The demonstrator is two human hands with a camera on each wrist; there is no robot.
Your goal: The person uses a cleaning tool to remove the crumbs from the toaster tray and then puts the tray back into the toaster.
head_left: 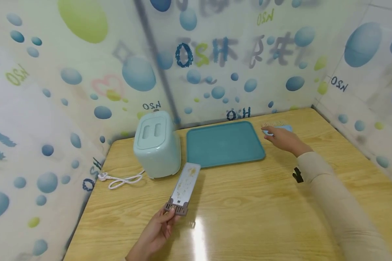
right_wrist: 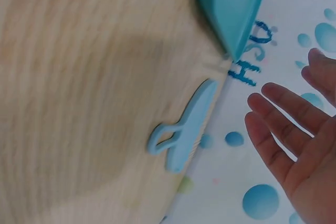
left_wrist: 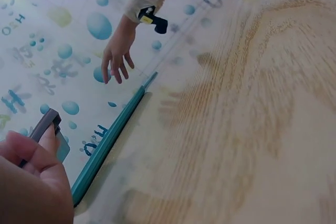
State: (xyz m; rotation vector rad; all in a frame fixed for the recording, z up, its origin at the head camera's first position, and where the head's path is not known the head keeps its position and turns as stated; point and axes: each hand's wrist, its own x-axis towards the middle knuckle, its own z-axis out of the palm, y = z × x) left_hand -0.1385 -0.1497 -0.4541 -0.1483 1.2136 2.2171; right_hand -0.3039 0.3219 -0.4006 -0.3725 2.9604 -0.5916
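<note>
In the head view, my left hand (head_left: 156, 230) grips the brown end of a toaster crumb tray (head_left: 185, 183), a long pale plate with brown crumbs scattered over it, tilted above the table. Only the dark end and a sliver of that tray (left_wrist: 63, 149) show in the left wrist view. Over at the right, my right hand (head_left: 283, 139) reaches above a light blue brush (head_left: 286, 128) with pale bristles. The right wrist view has the brush (right_wrist: 191, 124) lying on the table, its loop handle visible. There, the right hand's fingers (right_wrist: 278, 121) are spread and hold nothing.
A mint toaster (head_left: 158, 152) stands at the left, its white cord and plug (head_left: 125, 180) beside it. Between toaster and brush lies a flat teal tray (head_left: 225, 143). Patterned sheeting (head_left: 248, 72) rises behind the wooden table (head_left: 248, 210).
</note>
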